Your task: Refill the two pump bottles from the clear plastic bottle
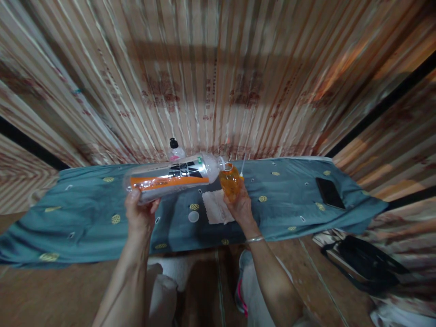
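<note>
Hands are raised over a blue-green patterned cloth [102,200] that covers a low surface in front of a corrugated wall. At the left, the left hand [139,214] is closed around the base end of a large clear bottle [170,178] with an orange and black label; fingers are wrapped under and behind it, the thumb showing on the near side. The bottle is held almost level, its long axis running left to right and tipped slightly upward toward the neck, which points at the right hand. Behind it, a small bottle with a black cap [175,149] stands upright on the cloth near the wall. Below the neck, a white cloth square [216,206] lies flat, and a small round white cap [193,216] is seen just to its left on the cloth. The mouth of the large bottle is met by the top of a small orange-filled bottle [230,180], which is gripped upright in the right hand [240,205], fingers closed about its lower half. The two openings are touching or just apart; which cannot be told. A thin white stick [242,165] rises just behind the small bottle. Farther right, a dark phone [329,192] lies flat on the cloth, well apart from both hands, and a black bag [366,263] rests on the floor beyond the cloth edge
</note>
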{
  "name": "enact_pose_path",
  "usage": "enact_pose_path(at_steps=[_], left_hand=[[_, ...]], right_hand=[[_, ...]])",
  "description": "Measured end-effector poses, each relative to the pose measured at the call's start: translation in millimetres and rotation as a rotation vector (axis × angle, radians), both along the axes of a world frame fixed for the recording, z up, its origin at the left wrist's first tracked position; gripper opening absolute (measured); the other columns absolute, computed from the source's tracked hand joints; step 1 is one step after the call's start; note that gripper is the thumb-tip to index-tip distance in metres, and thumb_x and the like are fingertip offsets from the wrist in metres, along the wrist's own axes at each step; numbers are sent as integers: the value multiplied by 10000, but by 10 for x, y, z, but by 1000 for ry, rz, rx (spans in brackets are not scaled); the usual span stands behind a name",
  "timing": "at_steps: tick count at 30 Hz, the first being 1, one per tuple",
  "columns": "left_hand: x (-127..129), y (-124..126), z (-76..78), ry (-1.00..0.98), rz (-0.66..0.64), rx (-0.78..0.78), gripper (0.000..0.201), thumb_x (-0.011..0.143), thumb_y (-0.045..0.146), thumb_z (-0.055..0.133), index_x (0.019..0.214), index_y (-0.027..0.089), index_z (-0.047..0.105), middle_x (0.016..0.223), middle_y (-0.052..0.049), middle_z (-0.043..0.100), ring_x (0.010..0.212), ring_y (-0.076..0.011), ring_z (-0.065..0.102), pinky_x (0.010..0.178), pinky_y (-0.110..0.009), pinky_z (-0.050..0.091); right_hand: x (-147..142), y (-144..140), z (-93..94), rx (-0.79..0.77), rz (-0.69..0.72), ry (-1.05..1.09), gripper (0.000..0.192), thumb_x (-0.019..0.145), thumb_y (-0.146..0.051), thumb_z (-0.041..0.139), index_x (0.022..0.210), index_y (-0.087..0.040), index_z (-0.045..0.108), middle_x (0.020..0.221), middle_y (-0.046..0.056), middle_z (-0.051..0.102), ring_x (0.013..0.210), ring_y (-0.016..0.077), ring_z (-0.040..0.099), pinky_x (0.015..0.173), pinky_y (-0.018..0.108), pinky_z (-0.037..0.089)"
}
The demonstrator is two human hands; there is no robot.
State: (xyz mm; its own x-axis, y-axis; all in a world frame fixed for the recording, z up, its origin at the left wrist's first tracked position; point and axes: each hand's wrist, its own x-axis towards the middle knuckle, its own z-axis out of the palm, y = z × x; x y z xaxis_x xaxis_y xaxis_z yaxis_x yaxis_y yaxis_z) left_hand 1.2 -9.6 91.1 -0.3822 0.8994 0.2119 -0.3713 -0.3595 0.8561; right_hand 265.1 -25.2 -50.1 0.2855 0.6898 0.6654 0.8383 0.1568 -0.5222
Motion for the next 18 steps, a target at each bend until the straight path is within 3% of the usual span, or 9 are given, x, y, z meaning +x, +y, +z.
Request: enact_pose_path(at_steps=[10, 18], left_hand=[[-2, -47, 22, -6, -3, 4, 416, 560, 525, 751, 788, 195, 640, 603, 11, 582, 384, -105, 418, 314, -233, 110], [27, -76, 73, -8, 4, -3, 356, 552, 503, 707, 709, 192, 632, 554, 25, 550, 389, -92, 402, 298, -208, 132]], right_hand=[[-20, 6, 53, -52, -5, -12, 817, 847, -249, 592, 1568, -93, 239, 1412, 244, 601, 1313, 348, 605, 1088, 602, 512], [-11, 2, -16, -31, -18, -54, 831, 891, -270, 568, 1594, -112, 154, 1452, 251, 570, 1349, 349, 579, 1066, 606, 523]])
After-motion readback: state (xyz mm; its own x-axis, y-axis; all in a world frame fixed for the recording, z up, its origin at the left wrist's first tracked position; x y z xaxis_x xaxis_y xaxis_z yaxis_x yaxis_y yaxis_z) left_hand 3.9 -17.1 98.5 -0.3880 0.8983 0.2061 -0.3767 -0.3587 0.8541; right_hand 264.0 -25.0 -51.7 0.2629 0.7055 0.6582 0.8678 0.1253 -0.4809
